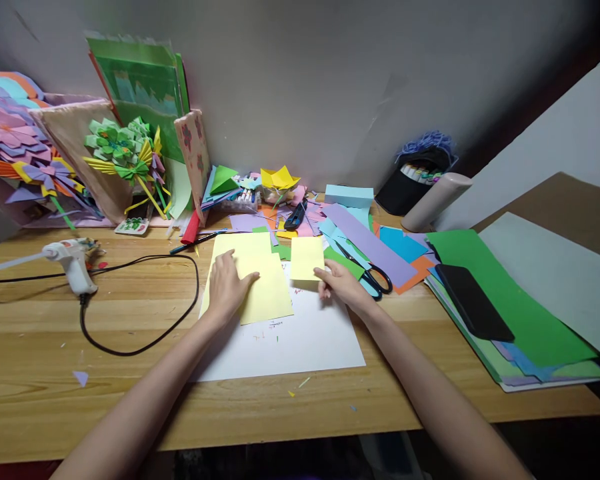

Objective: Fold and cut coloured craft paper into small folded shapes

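Note:
My left hand (pixel 229 285) lies with its fingers spread on large pale yellow paper (pixel 269 293), which rests on a white sheet (pixel 305 343). Between the thumb and fingers of my right hand (pixel 343 283) is the lower right corner of a small pale yellow paper piece (pixel 307 257). That piece is to the right of the larger yellow paper. Just beyond my right hand lie black-handled scissors (pixel 377 280), among coloured paper scraps.
A white glue gun (pixel 75 263) with a looped black cord stands at left. Behind are paper flowers (pixel 117 147) and a box cutter (pixel 297 215). To the right, a black phone (pixel 473 300) lies on stacked green paper (pixel 535 307), near a grey cylinder (pixel 435 200).

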The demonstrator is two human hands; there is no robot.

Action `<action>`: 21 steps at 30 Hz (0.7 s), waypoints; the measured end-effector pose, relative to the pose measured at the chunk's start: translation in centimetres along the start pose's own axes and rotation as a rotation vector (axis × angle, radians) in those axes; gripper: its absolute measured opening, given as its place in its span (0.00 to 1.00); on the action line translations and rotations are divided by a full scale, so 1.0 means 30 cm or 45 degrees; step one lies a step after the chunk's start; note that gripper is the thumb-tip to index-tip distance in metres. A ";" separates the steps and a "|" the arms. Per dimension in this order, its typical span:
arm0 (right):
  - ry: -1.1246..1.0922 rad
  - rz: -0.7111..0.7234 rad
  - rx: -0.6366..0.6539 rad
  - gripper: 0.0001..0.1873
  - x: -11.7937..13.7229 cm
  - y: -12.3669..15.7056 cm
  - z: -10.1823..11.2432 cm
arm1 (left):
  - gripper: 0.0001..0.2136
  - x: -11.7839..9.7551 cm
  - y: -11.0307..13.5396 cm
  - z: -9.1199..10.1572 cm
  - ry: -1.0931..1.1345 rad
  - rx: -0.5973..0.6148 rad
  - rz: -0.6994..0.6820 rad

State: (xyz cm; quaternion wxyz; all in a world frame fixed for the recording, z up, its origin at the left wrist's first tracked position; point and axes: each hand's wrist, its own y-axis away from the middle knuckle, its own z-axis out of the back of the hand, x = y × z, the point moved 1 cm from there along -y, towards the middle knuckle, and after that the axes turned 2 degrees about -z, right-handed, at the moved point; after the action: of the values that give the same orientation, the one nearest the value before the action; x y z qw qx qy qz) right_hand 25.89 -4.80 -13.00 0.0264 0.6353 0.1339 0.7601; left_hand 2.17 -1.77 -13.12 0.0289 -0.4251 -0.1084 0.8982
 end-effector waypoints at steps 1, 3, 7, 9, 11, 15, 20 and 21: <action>0.058 -0.034 -0.042 0.20 0.000 0.001 0.021 | 0.32 0.010 -0.006 0.009 -0.119 -0.019 0.006; 0.279 -0.079 -0.172 0.23 0.005 0.009 0.059 | 0.36 0.026 -0.014 0.017 -0.188 0.041 0.039; 0.922 -0.032 -0.723 0.24 0.036 0.039 0.115 | 0.34 0.042 -0.028 0.016 -0.076 0.111 0.097; 1.000 0.051 -0.882 0.23 0.047 0.048 0.116 | 0.30 0.035 -0.032 0.017 0.064 0.134 0.118; 0.823 0.177 -0.788 0.22 0.048 0.047 0.090 | 0.23 0.010 -0.030 0.021 0.296 0.295 0.133; 0.262 0.270 -0.264 0.20 0.043 0.041 -0.005 | 0.19 -0.075 0.000 0.038 0.750 0.814 0.210; -0.007 0.197 -0.069 0.17 0.053 0.045 -0.064 | 0.19 -0.128 0.025 0.052 0.927 0.900 0.275; -0.043 0.190 -0.159 0.17 0.053 0.044 -0.061 | 0.19 -0.124 0.023 0.049 0.964 0.868 0.280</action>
State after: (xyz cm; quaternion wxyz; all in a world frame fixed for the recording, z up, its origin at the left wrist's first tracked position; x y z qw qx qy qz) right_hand 23.99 -6.04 -11.45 0.0115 0.6534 0.0382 0.7560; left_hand 3.45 -3.24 -9.56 0.1083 -0.6956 0.2536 0.6634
